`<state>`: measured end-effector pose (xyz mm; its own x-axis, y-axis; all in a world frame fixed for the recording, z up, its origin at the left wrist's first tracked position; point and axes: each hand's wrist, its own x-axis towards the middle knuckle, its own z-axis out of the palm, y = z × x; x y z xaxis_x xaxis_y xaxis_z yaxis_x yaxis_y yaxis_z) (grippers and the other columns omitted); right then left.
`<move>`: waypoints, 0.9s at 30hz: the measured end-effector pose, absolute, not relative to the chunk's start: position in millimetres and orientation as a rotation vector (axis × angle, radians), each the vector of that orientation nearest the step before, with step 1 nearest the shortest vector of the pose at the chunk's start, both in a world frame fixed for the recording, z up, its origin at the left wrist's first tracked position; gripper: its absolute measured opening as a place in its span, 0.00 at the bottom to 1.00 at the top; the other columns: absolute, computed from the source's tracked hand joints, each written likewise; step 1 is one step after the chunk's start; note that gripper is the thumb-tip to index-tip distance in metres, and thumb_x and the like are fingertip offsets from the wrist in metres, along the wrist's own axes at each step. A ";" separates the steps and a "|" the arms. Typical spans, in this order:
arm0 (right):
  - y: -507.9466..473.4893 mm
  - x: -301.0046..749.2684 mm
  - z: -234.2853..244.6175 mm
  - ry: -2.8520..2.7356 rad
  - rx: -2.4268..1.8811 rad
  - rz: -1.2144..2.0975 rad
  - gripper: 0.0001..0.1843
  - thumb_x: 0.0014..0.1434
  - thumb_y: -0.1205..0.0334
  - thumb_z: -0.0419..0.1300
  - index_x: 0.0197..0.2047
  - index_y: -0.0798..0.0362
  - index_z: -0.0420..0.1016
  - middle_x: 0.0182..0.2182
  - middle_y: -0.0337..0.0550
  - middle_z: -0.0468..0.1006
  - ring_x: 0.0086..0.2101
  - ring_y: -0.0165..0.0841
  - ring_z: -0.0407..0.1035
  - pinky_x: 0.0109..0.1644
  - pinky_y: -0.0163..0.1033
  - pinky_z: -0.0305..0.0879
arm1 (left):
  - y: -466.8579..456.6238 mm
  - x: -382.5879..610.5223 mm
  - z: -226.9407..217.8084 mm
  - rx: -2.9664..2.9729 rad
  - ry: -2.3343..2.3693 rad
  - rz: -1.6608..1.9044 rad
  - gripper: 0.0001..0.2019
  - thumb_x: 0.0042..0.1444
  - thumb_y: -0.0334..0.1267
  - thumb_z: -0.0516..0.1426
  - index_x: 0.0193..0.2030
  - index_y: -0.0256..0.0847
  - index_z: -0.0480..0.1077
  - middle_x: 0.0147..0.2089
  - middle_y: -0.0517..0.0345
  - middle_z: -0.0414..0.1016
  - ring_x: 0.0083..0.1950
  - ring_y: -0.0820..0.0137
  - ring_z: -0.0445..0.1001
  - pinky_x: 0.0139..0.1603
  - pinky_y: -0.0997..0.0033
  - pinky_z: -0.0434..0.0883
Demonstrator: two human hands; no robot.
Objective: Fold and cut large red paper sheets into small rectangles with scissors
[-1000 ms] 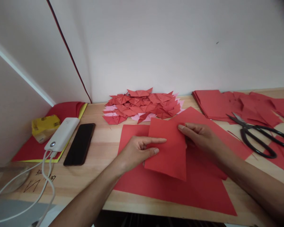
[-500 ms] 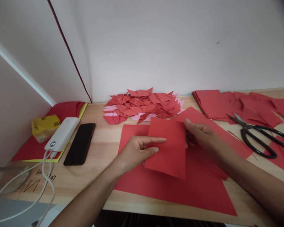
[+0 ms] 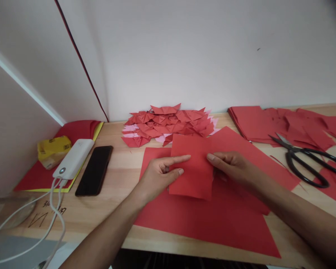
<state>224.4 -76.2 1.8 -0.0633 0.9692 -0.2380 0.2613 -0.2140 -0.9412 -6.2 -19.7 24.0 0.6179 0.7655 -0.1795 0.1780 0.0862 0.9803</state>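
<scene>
Between my hands a small rectangular sheet of red paper (image 3: 194, 177) is held up, above larger red sheets (image 3: 226, 228) lying on the table. My left hand (image 3: 164, 173) grips its left edge, thumb and index finger on the front, the other fingers partly hidden behind. At the right edge, my right hand (image 3: 231, 166) pinches it with the thumb in front and the fingers behind. Just past the paper lies a heap of folded red and pink paper pieces (image 3: 168, 121).
Black-handled scissors (image 3: 294, 149) lie on the right by stacked red paper pieces (image 3: 249, 121). To the left are a black phone (image 3: 94, 170), a white power bank (image 3: 72, 158) with cables, and a yellow wrapped packet (image 3: 54, 149) on coloured sheets. A wall stands behind.
The small red paper has shifted slightly left and up. My right hand has moved left with it and lower along its right edge; my left hand has moved slightly left.
</scene>
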 end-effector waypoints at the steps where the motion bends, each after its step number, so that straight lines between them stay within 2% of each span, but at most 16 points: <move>1: -76.5 224.0 1.6 -1.357 -1.527 1.304 0.29 0.60 0.35 0.53 0.22 0.52 0.67 0.16 0.37 0.70 0.18 0.26 0.58 0.23 0.35 0.51 | -19.7 -6.4 23.4 1.437 0.843 0.515 0.20 0.55 0.35 0.62 0.56 0.41 0.74 0.57 0.52 0.76 0.55 0.61 0.76 0.52 0.68 0.73; 6: -77.0 222.7 3.2 -1.339 -1.577 1.299 0.31 0.59 0.34 0.53 0.19 0.51 0.66 0.14 0.37 0.70 0.17 0.27 0.62 0.24 0.35 0.56 | -20.0 -7.0 20.7 1.357 0.803 0.490 0.22 0.55 0.38 0.62 0.58 0.43 0.73 0.56 0.52 0.77 0.52 0.62 0.78 0.50 0.68 0.74; 10: -75.8 222.6 5.2 -1.341 -1.586 1.336 0.32 0.58 0.32 0.53 0.18 0.51 0.66 0.13 0.38 0.71 0.16 0.27 0.62 0.24 0.35 0.56 | -19.9 -7.1 21.1 1.341 0.804 0.520 0.21 0.55 0.37 0.63 0.57 0.43 0.74 0.55 0.52 0.78 0.52 0.62 0.77 0.51 0.68 0.74; 13: -75.2 222.6 4.4 -1.420 -1.543 1.304 0.31 0.59 0.35 0.55 0.18 0.52 0.67 0.15 0.38 0.71 0.18 0.26 0.62 0.25 0.35 0.56 | -19.8 -7.2 21.3 1.356 0.835 0.547 0.21 0.54 0.38 0.63 0.56 0.43 0.74 0.54 0.52 0.78 0.49 0.63 0.78 0.49 0.67 0.74; 15: -76.0 222.1 3.4 -1.464 -1.525 1.305 0.29 0.59 0.37 0.56 0.20 0.52 0.67 0.17 0.38 0.72 0.19 0.27 0.63 0.27 0.35 0.57 | -19.5 -7.6 20.9 1.371 0.866 0.565 0.22 0.53 0.39 0.63 0.57 0.43 0.74 0.49 0.52 0.81 0.44 0.64 0.79 0.45 0.67 0.74; 17: -77.6 221.2 2.8 -1.494 -1.526 1.335 0.28 0.59 0.37 0.57 0.21 0.52 0.66 0.18 0.38 0.72 0.20 0.27 0.64 0.27 0.35 0.57 | -19.0 -8.3 20.7 1.385 0.895 0.572 0.23 0.53 0.40 0.63 0.58 0.43 0.73 0.39 0.55 0.82 0.37 0.65 0.78 0.38 0.68 0.74; 19: -79.1 220.2 3.1 -1.510 -1.534 1.372 0.27 0.59 0.37 0.56 0.22 0.52 0.66 0.18 0.38 0.72 0.20 0.27 0.64 0.26 0.35 0.58 | -18.4 -9.0 21.0 1.401 0.921 0.574 0.23 0.54 0.41 0.63 0.58 0.45 0.73 0.27 0.60 0.78 0.29 0.69 0.73 0.30 0.71 0.70; 22: -80.1 219.1 4.5 -1.541 -1.502 1.428 0.28 0.60 0.37 0.55 0.22 0.52 0.67 0.19 0.40 0.74 0.19 0.27 0.64 0.26 0.35 0.59 | -17.6 -9.8 22.5 1.438 0.964 0.574 0.22 0.54 0.42 0.63 0.57 0.46 0.74 0.16 0.68 0.62 0.19 0.76 0.57 0.21 0.75 0.56; 24: -80.2 218.8 5.3 -1.560 -1.484 1.438 0.28 0.60 0.36 0.55 0.22 0.52 0.68 0.19 0.40 0.74 0.19 0.27 0.64 0.25 0.35 0.59 | -17.4 -10.1 23.7 1.461 0.976 0.575 0.22 0.54 0.42 0.63 0.57 0.47 0.75 0.14 0.70 0.51 0.17 0.78 0.47 0.19 0.75 0.47; 27: -80.2 218.7 5.1 -1.555 -1.523 1.398 0.30 0.59 0.35 0.54 0.19 0.52 0.66 0.15 0.39 0.71 0.17 0.26 0.62 0.23 0.34 0.56 | -17.8 -10.1 25.1 1.478 0.981 0.584 0.21 0.55 0.42 0.62 0.57 0.47 0.75 0.14 0.71 0.45 0.17 0.79 0.42 0.19 0.72 0.41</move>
